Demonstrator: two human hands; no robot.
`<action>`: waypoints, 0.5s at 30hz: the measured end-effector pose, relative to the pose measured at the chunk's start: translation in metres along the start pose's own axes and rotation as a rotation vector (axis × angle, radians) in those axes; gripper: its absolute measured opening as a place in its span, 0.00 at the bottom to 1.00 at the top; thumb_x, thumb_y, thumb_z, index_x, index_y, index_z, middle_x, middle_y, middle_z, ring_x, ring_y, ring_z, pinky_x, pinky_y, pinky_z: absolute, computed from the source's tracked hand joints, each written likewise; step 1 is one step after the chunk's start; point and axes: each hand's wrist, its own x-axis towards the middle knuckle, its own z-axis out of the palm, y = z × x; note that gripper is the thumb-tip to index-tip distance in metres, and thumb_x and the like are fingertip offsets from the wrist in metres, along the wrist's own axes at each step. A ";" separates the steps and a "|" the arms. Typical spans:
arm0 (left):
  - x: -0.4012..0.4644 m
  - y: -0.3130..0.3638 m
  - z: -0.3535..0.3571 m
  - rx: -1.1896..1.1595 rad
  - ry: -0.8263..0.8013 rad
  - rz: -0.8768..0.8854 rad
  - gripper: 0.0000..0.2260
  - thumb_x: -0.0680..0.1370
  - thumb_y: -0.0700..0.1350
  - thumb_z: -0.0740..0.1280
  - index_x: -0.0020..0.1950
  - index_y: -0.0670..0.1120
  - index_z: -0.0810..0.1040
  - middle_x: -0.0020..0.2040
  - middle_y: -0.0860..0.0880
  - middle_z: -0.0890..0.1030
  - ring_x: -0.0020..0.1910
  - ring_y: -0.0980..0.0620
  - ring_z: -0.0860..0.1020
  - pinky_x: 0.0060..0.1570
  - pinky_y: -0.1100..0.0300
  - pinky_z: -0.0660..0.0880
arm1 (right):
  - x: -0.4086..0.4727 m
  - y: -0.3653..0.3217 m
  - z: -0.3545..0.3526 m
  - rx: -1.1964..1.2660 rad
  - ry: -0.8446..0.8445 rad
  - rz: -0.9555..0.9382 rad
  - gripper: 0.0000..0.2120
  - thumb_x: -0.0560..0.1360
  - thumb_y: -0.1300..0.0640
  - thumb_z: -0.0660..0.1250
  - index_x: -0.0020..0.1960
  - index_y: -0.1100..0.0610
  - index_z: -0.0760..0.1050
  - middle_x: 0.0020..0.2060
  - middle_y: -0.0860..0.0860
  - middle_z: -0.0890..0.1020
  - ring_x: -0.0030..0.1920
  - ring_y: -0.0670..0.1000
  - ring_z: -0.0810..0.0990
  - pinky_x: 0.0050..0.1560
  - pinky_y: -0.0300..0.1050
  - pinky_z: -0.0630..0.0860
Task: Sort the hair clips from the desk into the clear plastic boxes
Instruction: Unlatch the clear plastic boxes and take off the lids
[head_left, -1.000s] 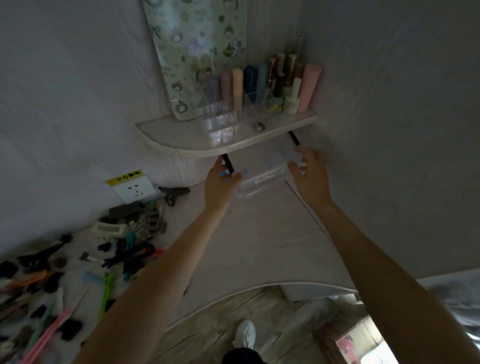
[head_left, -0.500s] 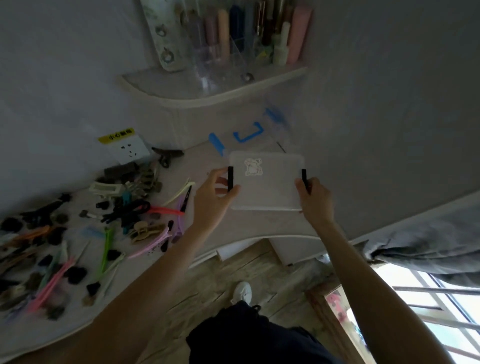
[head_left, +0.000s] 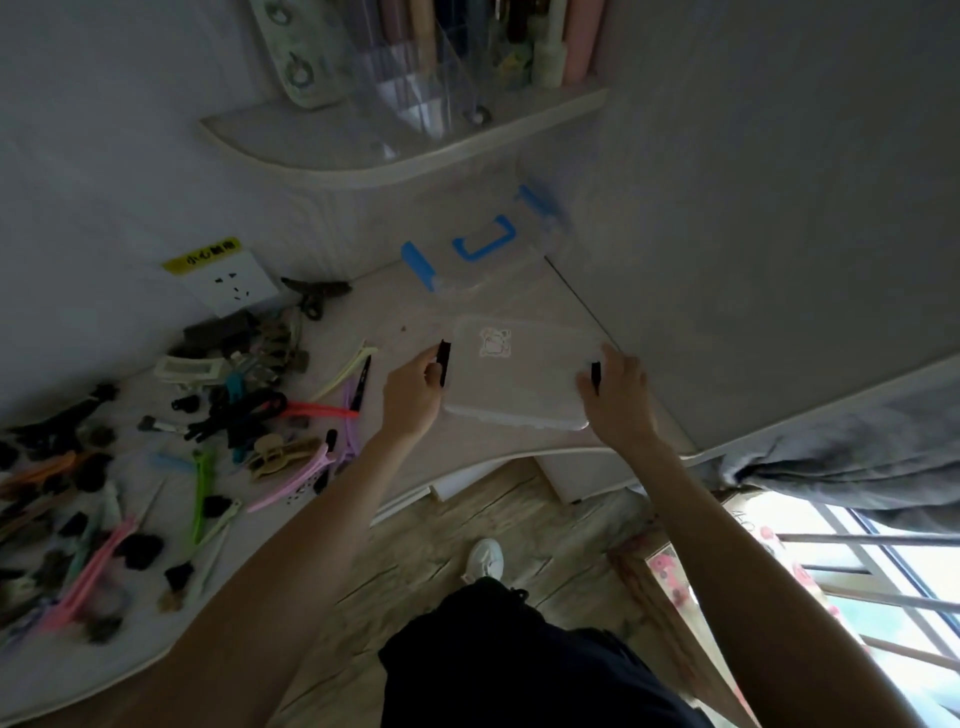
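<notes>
In the middle of the frame, my left hand (head_left: 413, 397) and right hand (head_left: 615, 395) each pinch a black side latch on the flat clear plastic box (head_left: 522, 379), probably to open it. The colourful hair clips (head_left: 208, 441) wait lower left on the tabletop (head_left: 395, 317).

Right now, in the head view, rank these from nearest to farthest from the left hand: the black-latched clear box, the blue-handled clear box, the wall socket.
1. Black-latched clear box: held, left hand at its left latch.
2. Blue-handled clear box: behind, under the shelf.
3. Wall socket: far left, on the wall.
</notes>
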 end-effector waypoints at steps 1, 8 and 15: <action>0.005 -0.002 -0.001 -0.038 -0.045 -0.009 0.16 0.81 0.38 0.56 0.67 0.44 0.73 0.54 0.41 0.82 0.43 0.46 0.80 0.41 0.57 0.73 | -0.001 -0.003 -0.002 -0.120 0.023 -0.123 0.32 0.75 0.41 0.60 0.72 0.56 0.57 0.70 0.63 0.62 0.70 0.64 0.60 0.67 0.61 0.61; 0.022 0.006 -0.006 -0.192 -0.182 -0.070 0.15 0.81 0.41 0.57 0.68 0.45 0.71 0.63 0.45 0.77 0.54 0.51 0.78 0.51 0.61 0.75 | 0.007 -0.029 -0.002 -0.502 -0.359 -0.446 0.56 0.59 0.30 0.70 0.74 0.41 0.38 0.74 0.62 0.36 0.73 0.67 0.35 0.71 0.66 0.38; 0.033 0.000 -0.005 -0.197 -0.148 -0.097 0.14 0.80 0.41 0.60 0.64 0.42 0.75 0.58 0.43 0.80 0.51 0.47 0.80 0.51 0.55 0.78 | 0.010 -0.033 -0.017 -0.137 -0.370 -0.300 0.49 0.55 0.27 0.70 0.69 0.33 0.52 0.74 0.53 0.54 0.73 0.57 0.51 0.73 0.59 0.47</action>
